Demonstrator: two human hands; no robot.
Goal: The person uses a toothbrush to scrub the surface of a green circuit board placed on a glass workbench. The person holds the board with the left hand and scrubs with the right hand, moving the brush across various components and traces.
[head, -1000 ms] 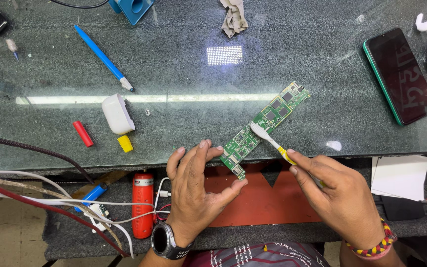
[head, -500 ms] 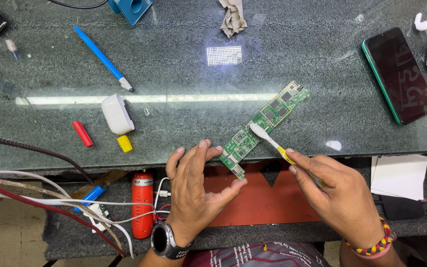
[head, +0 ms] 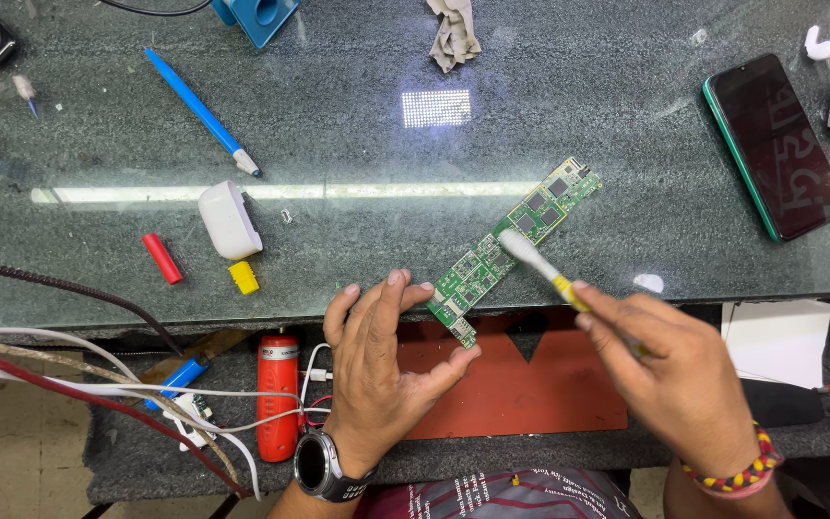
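A person's left hand [head: 377,370] steadies a long, narrow green circuit board [head: 516,245] studded with dark chips, its fingers [head: 391,303] spread flat and its thumb pressing the board's near end, which juts past the front edge of the dark, glass-topped stone counter [head: 338,144]. The right hand [head: 674,375], a beaded band at its wrist, has its fingers [head: 617,308] clenched around the yellow handle of a small white-headed brush [head: 535,259], whose bristles rest on the board's middle. The board lies slanted, running up and away to the right of the left fingers. Left of those fingers sit a white earbud case [head: 229,220], a small yellow block [head: 243,278] and a red cylindrical cap [head: 161,258]; farther off lies a blue pen [head: 202,111]. Well beyond the right fingers rests a dark smartphone with a green edge [head: 773,144]. Below the hands spreads a red-orange mat [head: 521,389], with a red tube-shaped tool [head: 279,394] and tangled cables [head: 98,399] nearby.
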